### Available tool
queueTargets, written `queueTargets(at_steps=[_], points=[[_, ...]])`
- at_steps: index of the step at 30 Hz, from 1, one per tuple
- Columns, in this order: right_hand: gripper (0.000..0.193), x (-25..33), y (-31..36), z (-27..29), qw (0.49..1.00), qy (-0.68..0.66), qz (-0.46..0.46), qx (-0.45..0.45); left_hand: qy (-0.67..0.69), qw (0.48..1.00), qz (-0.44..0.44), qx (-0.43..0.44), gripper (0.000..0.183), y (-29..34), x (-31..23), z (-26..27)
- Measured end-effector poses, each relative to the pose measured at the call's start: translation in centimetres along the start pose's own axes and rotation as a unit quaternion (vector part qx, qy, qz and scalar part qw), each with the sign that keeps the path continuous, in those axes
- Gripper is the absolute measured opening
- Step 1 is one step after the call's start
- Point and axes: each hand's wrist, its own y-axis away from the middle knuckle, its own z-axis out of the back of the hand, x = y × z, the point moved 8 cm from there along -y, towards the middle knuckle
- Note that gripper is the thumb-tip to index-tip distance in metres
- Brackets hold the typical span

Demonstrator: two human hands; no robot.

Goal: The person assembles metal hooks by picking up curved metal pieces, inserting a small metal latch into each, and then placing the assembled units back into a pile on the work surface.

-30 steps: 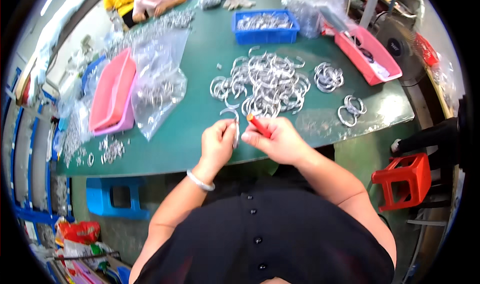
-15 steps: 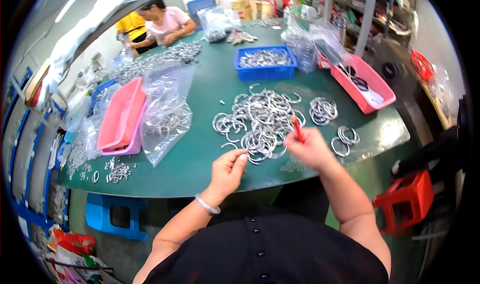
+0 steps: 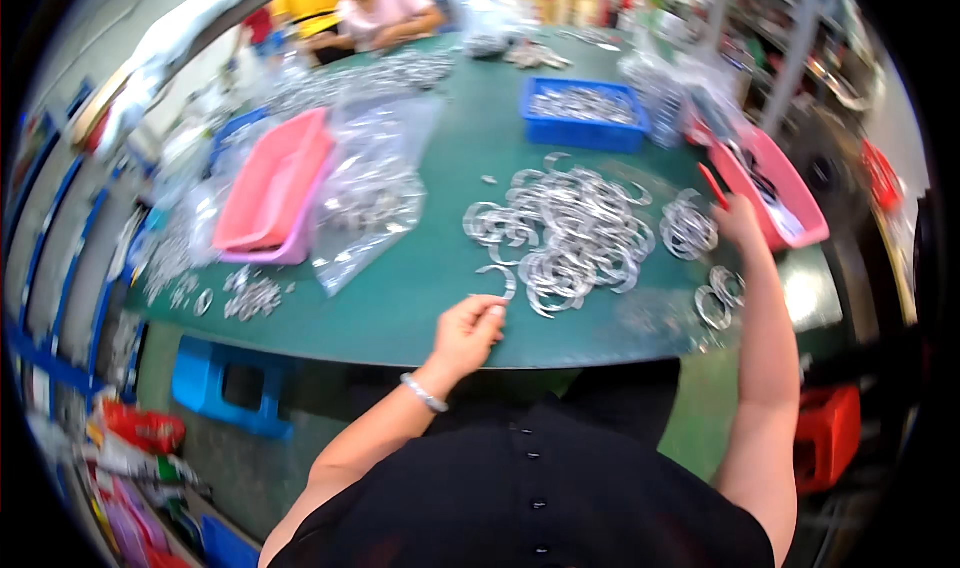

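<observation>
My left hand [image 3: 468,336] is closed in a pinch on an open silver ring [image 3: 510,282], a C-shaped metal piece, close to the table's front edge. Just beyond it lies a large pile of similar silver rings [image 3: 575,230]. Over at the right, my right hand [image 3: 738,220] is closed around a slim red tool [image 3: 713,186] that points up and away; its exact kind is blurred. That hand is beside the right pink basket [image 3: 802,206], which holds dark-handled items and something white. A smaller heap of rings [image 3: 688,228] lies left of the hand, with a few more rings [image 3: 714,308] nearer me.
A blue tray [image 3: 585,138] of small metal parts stands behind the pile. To the left are stacked pink baskets [image 3: 265,193], a clear bag [image 3: 370,193] and loose parts [image 3: 250,296]. Two people work at the far left. A blue stool [image 3: 225,383] and red stool [image 3: 828,438] flank me.
My right hand has swung from the pile to the right basket with the red tool. My left hand stays near the pile's front left, now showing a ring. The view has shifted.
</observation>
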Motion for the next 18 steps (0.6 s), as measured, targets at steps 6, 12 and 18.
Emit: queueTargets(at_steps=[6, 12, 18], points=[[0.022, 2.2, 0.0, 0.4, 0.998, 0.051, -0.025, 0.002, -0.029, 0.999, -0.019, 0.017, 0.016, 0.2, -0.6, 0.0], [0.021, 15.8, 4.5, -3.6, 0.977, -0.084, 0.142, 0.134, -0.031, 0.999, -0.019, 0.018, 0.016, 0.3, -0.7, 0.3], [0.021, 21.4, 8.2, -7.1, 0.955, 0.001, 0.217, 0.203, -0.021, 0.999, -0.026, 0.023, 0.016, 0.3, -0.6, 0.1]])
